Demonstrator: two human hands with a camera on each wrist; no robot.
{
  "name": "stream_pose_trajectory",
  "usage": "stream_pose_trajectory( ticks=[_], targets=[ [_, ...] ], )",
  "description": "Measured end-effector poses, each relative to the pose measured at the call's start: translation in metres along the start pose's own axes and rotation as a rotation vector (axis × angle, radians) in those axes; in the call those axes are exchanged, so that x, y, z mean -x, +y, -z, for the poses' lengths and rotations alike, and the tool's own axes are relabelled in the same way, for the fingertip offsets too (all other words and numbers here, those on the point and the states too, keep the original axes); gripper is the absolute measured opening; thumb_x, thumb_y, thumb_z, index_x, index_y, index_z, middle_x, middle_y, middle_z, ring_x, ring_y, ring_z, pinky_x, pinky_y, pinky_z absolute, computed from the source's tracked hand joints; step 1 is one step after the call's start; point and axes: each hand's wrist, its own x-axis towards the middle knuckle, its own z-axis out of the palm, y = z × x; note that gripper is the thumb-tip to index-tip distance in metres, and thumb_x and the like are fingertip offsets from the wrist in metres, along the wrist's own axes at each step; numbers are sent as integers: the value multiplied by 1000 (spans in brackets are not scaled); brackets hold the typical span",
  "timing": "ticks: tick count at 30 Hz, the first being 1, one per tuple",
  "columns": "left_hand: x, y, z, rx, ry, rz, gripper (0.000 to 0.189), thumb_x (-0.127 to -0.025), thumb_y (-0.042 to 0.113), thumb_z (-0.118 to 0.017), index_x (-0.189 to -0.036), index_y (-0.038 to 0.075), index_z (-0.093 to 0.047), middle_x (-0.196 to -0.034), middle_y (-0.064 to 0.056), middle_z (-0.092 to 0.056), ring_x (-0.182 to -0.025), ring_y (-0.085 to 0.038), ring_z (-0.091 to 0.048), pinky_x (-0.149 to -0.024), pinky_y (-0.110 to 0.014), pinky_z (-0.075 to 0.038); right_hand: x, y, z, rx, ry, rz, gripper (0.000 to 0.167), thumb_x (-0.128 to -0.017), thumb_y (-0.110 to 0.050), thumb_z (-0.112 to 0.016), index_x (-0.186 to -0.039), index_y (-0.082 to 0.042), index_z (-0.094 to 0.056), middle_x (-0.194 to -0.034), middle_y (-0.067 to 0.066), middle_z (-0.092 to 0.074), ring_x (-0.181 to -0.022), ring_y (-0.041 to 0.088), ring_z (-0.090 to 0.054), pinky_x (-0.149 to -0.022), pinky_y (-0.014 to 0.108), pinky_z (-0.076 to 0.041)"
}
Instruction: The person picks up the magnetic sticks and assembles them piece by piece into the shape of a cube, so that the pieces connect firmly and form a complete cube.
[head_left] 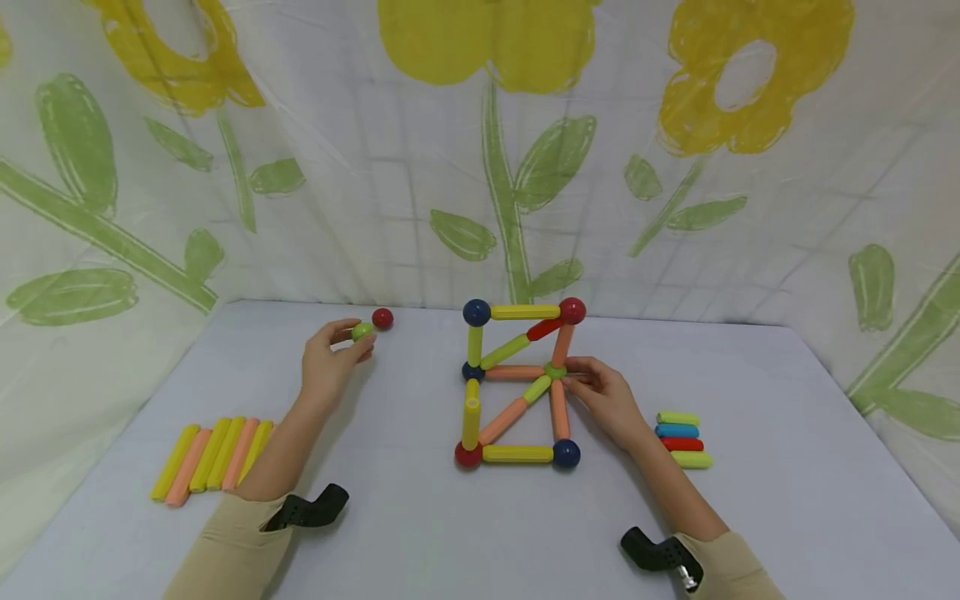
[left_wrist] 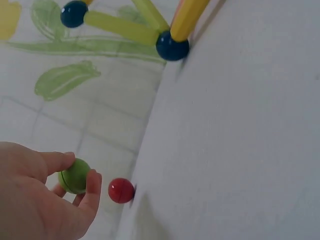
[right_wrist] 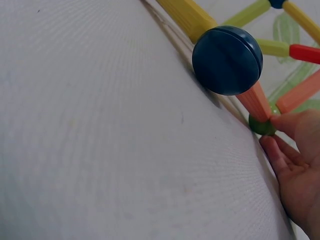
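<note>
Head: apparently fetching, pinching green ball (head_left: 363,332) in left hand (head_left: 327,358) beside red ball (head_left: 382,318) on table (head_left: 405,517). Left wrist: holding it apart from the red. Right wrist: pinching green joint (right_wrist: 261,126) of stick frame (right_wrist: 227,61) in right hand (right_wrist: 300,190), likely steadying; next, probably calls for carrying across without jolting.

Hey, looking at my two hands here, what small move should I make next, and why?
I'd probably bring the held green ball over toward the stick frame with your left hand. That hand already pinches it, beside the loose red ball, while your right hand holds the frame's green joint ball and could steady it.
</note>
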Motion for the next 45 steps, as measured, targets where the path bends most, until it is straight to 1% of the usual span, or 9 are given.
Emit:
stream_pose_trajectory(
  ticks=[4,8,13,17,21,28,33,38,45],
  targets=[
    [18,9,-6,142,-96,16,51,-102,4,-67,-149,-7,-48,-124,-12,-54,-91,-2,-71,-91,-19,-59,1,-1,0,0,1,3,40,-107,-11,-62,-144,5,-57,-143,23,-61,-128,38,-62,-96,13,-53],
    [37,16,-10,205,-192,14,49,-103,3,-65,-148,-5,-47,-119,-5,-60,-99,-6,-72,-96,-20,-57,1,-1,0,-6,2,6,40,-107,-10,-62,-144,5,-58,-143,23,-62,-128,38,-62,-96,13,-53],
    [58,25,-20,224,-271,21,47,-105,7,-65,-147,-3,-49,-121,-6,-61,-106,-11,-73,-100,-23,-56,1,-1,-1,-10,2,3,40,-107,-10,-62,-144,4,-57,-143,23,-62,-129,38,-62,-96,13,-53],
    [73,32,-28,197,-317,-8,44,-105,8,-65,-145,-2,-52,-125,-11,-60,-106,-12,-73,-101,-25,-56,1,-2,-1,-10,-2,-4,41,-107,-12,-62,-145,4,-57,-144,23,-61,-129,37,-62,-96,14,-53],
    [87,37,-37,167,-361,-93,40,-103,6,-68,-141,-1,-57,-128,-13,-60,-107,-13,-73,-99,-25,-57,1,-1,-2,1,-3,-2,41,-108,-12,-62,-145,5,-56,-144,24,-61,-129,38,-62,-96,15,-54],
    [104,42,-53,108,-404,-342,36,-95,-4,-74,-131,-2,-65,-129,-17,-66,-117,-32,-66,-95,-23,-59,1,-3,-2,-3,-5,-9,42,-108,-12,-62,-146,4,-56,-145,23,-61,-130,37,-62,-96,15,-54],
    [111,43,-59,98,-420,-445,40,-92,-8,-76,-130,-3,-65,-128,-18,-66,-116,-33,-67,-97,-25,-58,1,-2,-1,-5,-9,-10,42,-108,-13,-62,-146,3,-56,-145,22,-60,-130,37,-61,-97,15,-54],
    [113,43,-62,74,-424,-481,42,-90,-8,-77,-130,-2,-66,-128,-16,-67,-115,-33,-68,-98,-27,-59,1,-2,-1,-9,-5,-11,41,-108,-13,-62,-145,3,-57,-144,22,-61,-130,37,-61,-96,13,-53],
    [115,44,-62,66,-428,-465,44,-90,-7,-78,-132,-4,-65,-129,-16,-66,-116,-34,-68,-98,-28,-59,2,-2,-2,6,-4,-12,42,-108,-14,-62,-146,3,-56,-145,22,-60,-130,36,-61,-98,15,-53]
  ],
)
